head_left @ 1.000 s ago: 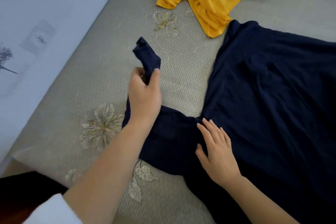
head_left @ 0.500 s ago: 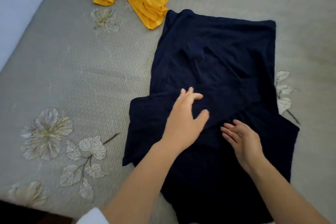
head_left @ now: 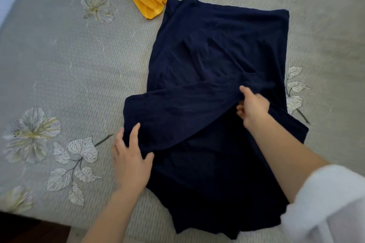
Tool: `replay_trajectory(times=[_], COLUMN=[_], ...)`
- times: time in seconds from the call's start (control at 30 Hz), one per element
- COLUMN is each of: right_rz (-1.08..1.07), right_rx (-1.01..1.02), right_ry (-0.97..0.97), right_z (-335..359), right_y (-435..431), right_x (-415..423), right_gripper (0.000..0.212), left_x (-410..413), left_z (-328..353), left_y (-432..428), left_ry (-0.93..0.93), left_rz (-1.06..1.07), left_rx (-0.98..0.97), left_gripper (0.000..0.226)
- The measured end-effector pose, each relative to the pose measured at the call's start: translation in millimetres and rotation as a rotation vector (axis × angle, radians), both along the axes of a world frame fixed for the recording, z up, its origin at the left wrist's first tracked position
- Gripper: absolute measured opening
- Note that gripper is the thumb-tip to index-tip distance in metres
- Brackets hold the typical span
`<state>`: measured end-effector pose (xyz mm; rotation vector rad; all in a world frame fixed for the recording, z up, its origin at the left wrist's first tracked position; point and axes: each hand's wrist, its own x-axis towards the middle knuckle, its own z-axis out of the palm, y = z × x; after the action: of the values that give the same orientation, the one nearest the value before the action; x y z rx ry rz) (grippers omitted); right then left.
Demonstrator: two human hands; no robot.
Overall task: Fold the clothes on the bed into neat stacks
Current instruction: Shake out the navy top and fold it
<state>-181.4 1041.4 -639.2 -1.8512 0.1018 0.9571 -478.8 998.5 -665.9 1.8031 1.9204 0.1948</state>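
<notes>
Both hands (head_left: 131, 161) (head_left: 253, 105) grip navy garment (head_left: 217, 49), lengthwise away from person.

- Soft, even daylight is cast over the bed (head_left: 59, 65); only faint shadows are seen.
- No glare is produced.
- Slight motion blur is shown on the right hand (head_left: 253, 107).
- Wide-angle bending is noticed at the edges.
</notes>
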Motion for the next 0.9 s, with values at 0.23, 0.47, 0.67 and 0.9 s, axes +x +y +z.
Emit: replay_trajectory(times=[0.23, 0.47, 0.67, 0.9], right_rz=[-0.034, 0.087, 0.347, 1.294], right_rx=[0.143, -0.093, -0.227, -0.085], right_ry=[-0.412, -0.287, -0.543, -0.971], right_z=[13, -17, -14, -6], right_y=[10, -25, -47, -144], right_x=[40, 60, 48, -25], right_gripper=[0.016, 0.02, 0.05, 0.07], left_x=[-4, -21, -37, -49], left_z=[5, 8, 8, 18], left_y=[-10, -17, -20, -34], left_ry=[-0.051, -0.073, -0.152, -0.71], left_rz=[-0.046, -0.109, 0.123, 0.461], left_rx=[0.119, 0.131, 0.092, -0.396], left_gripper=[0.078, 0.069, 0.06, 0.039])
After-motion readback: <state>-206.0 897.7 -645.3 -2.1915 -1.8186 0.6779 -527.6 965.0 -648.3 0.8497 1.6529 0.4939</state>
